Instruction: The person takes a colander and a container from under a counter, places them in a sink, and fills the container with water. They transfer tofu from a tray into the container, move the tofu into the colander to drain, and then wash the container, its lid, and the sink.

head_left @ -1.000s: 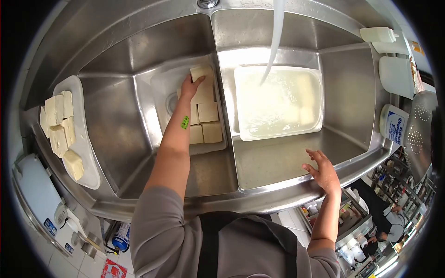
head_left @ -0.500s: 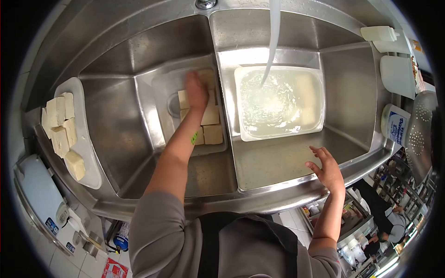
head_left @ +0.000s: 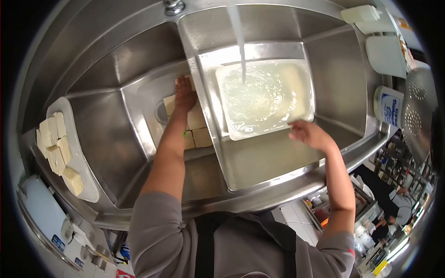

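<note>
My left hand point(head_left: 185, 95) reaches into the left sink basin, lying flat with fingers stretched over pale blocks point(head_left: 196, 118) in a clear tray; its palm hides part of them. Above the right basin, my right hand point(head_left: 307, 133) hovers at the near right edge of a white tub point(head_left: 237, 135) full of cloudy water. Its fingers are loosely bent and apart, with nothing seen between them. A stream of water point(head_left: 242, 51) falls into the tub. Submerged pale shapes show dimly at the tub's right side.
More pale blocks point(head_left: 56, 160) rest on a white tray point(head_left: 86, 178) at the left rim. White containers point(head_left: 385, 55), a labelled tub point(head_left: 388, 105) and a perforated metal strainer point(head_left: 417, 116) stand at the right. A co-worker point(head_left: 401, 204) is in the right background.
My right hand has moved up and left toward the tub. My left hand now lies flatter on the blocks. The view has shifted, so the sink appears further left.
</note>
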A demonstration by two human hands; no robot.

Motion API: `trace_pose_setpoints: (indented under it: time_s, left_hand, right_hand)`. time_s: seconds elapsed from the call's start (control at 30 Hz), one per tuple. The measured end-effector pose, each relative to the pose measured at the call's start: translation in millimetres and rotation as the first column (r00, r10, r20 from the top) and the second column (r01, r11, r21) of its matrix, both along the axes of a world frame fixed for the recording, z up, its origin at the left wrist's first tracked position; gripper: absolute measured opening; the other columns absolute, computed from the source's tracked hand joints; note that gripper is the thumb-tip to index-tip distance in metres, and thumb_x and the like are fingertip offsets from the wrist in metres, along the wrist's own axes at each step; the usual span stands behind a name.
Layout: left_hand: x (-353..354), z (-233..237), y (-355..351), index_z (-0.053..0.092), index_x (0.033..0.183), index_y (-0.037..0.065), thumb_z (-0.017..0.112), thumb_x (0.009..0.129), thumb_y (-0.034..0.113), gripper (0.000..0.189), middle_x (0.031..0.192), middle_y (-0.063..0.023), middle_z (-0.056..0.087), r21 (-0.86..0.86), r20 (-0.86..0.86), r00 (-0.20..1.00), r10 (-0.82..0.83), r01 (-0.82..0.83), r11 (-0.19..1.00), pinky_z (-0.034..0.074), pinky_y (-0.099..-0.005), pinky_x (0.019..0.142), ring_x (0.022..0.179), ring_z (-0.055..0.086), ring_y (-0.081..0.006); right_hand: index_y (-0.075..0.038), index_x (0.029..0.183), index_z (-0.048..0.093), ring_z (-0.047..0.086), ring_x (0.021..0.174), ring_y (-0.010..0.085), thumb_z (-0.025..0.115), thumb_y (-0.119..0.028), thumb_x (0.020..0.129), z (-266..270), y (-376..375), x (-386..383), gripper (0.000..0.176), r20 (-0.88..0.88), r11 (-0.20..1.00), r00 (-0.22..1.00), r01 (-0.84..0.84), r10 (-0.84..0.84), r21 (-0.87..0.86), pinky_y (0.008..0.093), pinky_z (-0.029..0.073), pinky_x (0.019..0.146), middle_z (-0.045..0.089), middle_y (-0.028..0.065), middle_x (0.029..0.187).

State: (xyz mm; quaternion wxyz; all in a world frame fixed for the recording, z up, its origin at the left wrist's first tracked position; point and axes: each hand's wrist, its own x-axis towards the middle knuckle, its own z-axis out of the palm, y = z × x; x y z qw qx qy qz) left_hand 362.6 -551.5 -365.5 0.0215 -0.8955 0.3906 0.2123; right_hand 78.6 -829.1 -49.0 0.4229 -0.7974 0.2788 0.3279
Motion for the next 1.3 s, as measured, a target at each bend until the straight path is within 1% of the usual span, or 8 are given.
trace_pose_setpoints:
  time_s: [0.23,0.33,0.37,0.5,0.6,0.73,0.8,1.3]
  left_hand:
    - [14.3,71.5,18.5,0.017,0.131,-0.003,0.037,0.087,0.026,0.057,0.137,-0.0232,0.016,-0.368,-0.418,0.901,0.117,-0.286,0.885,0.015,-0.0404,0.104,0.128,0.012,-0.0366]
    - [1.0,154.4,35.2,0.023,0.130,-0.003,0.037,0.088,0.036,0.059,0.134,-0.0209,0.025,-0.339,-0.548,0.820,0.165,-0.398,0.853,0.017,-0.0337,0.103,0.127,0.020,-0.0301]
    - [-4.4,179.3,42.0,0.023,0.130,-0.003,0.037,0.088,0.036,0.059,0.134,-0.0209,0.025,-0.343,-0.535,0.828,0.167,-0.394,0.853,0.017,-0.0337,0.103,0.127,0.020,-0.0301]
    - [-18.7,239.6,67.0,0.028,0.130,0.001,0.035,0.089,0.040,0.057,0.133,-0.0171,0.030,-0.261,-0.607,0.714,0.349,-0.594,0.761,0.021,-0.0305,0.102,0.125,0.027,-0.0250]
    - [-35.7,272.0,76.6,0.033,0.128,0.002,0.037,0.090,0.036,0.051,0.128,-0.0143,0.040,-0.279,-0.651,0.655,0.384,-0.677,0.681,0.026,-0.0294,0.099,0.120,0.035,-0.0225]
    - [-48.5,285.7,90.9,0.038,0.123,0.002,0.042,0.090,0.029,0.043,0.120,-0.0123,0.047,-0.316,-0.717,0.614,0.330,-0.708,0.631,0.031,-0.0286,0.095,0.113,0.042,-0.0199]
    - [-54.6,294.7,90.2,0.039,0.123,0.002,0.043,0.090,0.027,0.041,0.119,-0.0121,0.048,-0.326,-0.726,0.607,0.322,-0.717,0.616,0.032,-0.0281,0.093,0.111,0.043,-0.0186]
    - [-87.6,362.3,18.1,0.050,0.109,0.003,0.050,0.084,0.012,0.027,0.106,-0.0066,0.053,-0.690,-0.568,0.796,0.209,-0.600,0.405,0.035,-0.0270,0.089,0.100,0.048,-0.0150]
  right_hand:
    - [-0.003,0.110,0.049,0.043,0.110,0.0294,0.060,-0.021,0.073,-184.6,-56.5,24.4,0.043,-0.005,0.727,0.838,-0.477,0.546,-0.494,0.0353,0.036,0.092,0.047,0.0157,0.117]
    - [0.000,0.114,0.046,0.037,0.115,0.0283,0.061,-0.025,0.071,-226.6,-27.6,48.2,0.052,0.110,0.788,0.821,-0.486,0.560,-0.379,0.0336,0.033,0.096,0.044,0.0181,0.120]
    - [0.002,0.117,0.044,0.036,0.116,0.0304,0.061,-0.030,0.072,-219.1,-17.6,66.6,0.058,-0.207,0.749,0.785,-0.619,0.583,-0.237,0.0324,0.032,0.097,0.043,0.0192,0.121]
    - [0.002,0.113,0.048,0.043,0.112,0.0270,0.054,-0.024,0.076,-304.5,5.9,27.7,0.045,-0.082,0.743,0.875,-0.452,0.477,-0.495,0.0338,0.036,0.092,0.048,0.0186,0.116]
    - [0.000,0.106,0.054,0.048,0.108,0.0255,0.047,-0.022,0.079,-302.6,4.8,23.6,0.036,-0.009,0.656,0.856,-0.403,0.518,-0.638,0.0344,0.040,0.088,0.050,0.0166,0.114]
    - [-0.004,0.097,0.061,0.052,0.103,0.0260,0.048,-0.018,0.077,-308.7,-12.3,42.1,0.027,-0.347,0.550,0.613,-0.790,0.709,-0.272,0.0347,0.043,0.084,0.055,0.0150,0.110]
    - [-0.005,0.096,0.062,0.054,0.099,0.0261,0.052,-0.021,0.076,-267.2,-1.4,42.9,0.028,-0.282,0.784,0.821,-0.564,0.497,-0.259,0.0353,0.043,0.083,0.057,0.0148,0.106]
    - [-0.002,0.096,0.061,0.055,0.097,0.0281,0.073,-0.030,0.056,-260.1,36.5,77.0,0.050,-0.158,0.824,0.819,-0.564,0.552,-0.045,0.0356,0.045,0.081,0.057,0.0152,0.105]
